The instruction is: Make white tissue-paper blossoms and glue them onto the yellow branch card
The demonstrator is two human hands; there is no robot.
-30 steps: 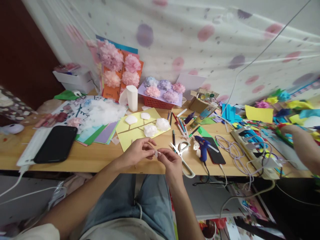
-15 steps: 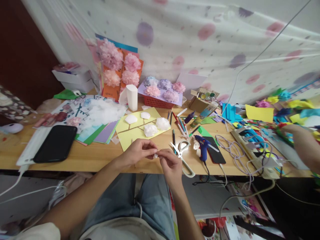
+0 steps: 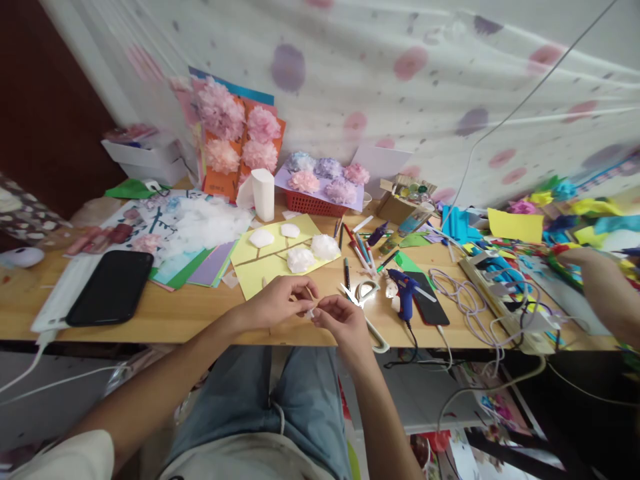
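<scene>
Between my fingertips, above the table's front edge, is a small piece of white tissue paper (image 3: 311, 313). My left hand (image 3: 280, 300) pinches it from one side and my right hand (image 3: 345, 327) from the other. Just beyond lies a yellow sheet of paper (image 3: 245, 270) with brown branch lines, two flat white ovals and two fluffy white tissue flowers (image 3: 301, 260). White-handled scissors (image 3: 367, 291) lie beside my right hand, partly hidden by it. A blue glue gun (image 3: 405, 293) rests farther right.
A black phone (image 3: 111, 288) lies at left near white fluff (image 3: 207, 223). Pens (image 3: 361, 247), a second phone (image 3: 431, 307), coiled cables and a power strip (image 3: 500, 300) are at right. Another person's hand (image 3: 583, 263) is at the right edge.
My right hand has shifted slightly right, and both hands' fingers have moved around the small white piece. The view has shifted slightly.
</scene>
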